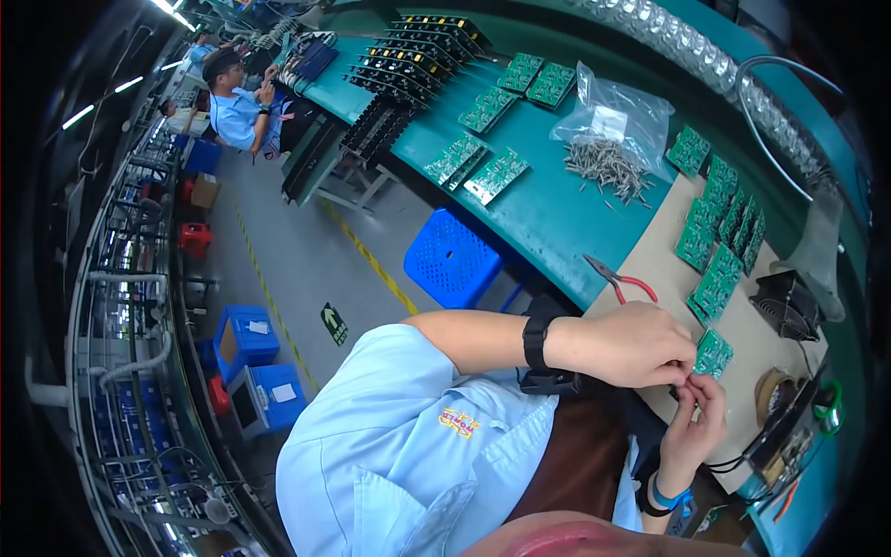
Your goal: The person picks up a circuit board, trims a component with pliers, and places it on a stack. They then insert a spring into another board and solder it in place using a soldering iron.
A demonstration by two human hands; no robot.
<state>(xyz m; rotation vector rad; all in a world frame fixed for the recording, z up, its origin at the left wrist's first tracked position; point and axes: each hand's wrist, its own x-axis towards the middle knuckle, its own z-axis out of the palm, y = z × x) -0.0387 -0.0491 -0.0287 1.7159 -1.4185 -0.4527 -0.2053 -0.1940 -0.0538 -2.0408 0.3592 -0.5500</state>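
My left hand (pixel 631 345), with a black band on its wrist, reaches in from the left with fingers curled into a pinch. Its fingertips meet those of my right hand (pixel 698 422), which wears a blue wristband and is also closed. Whatever small thing they pinch is hidden by the fingers. Just beyond the fingertips lies a green circuit board (pixel 715 355) on a sheet of brown cardboard (pixel 650 249). Beside my left hand, pliers (pixel 620 278) with red handles lie across the cardboard's edge.
More circuit boards (pixel 716 283) stand in a row on the cardboard. A clear plastic bag (pixel 617 116) and a pile of small metal parts (pixel 608 169) lie farther back. A black fan (pixel 787 304), tape roll (pixel 775 395) and green scissors (pixel 828 408) are at right. A blue stool (pixel 452 258) stands beside the bench.
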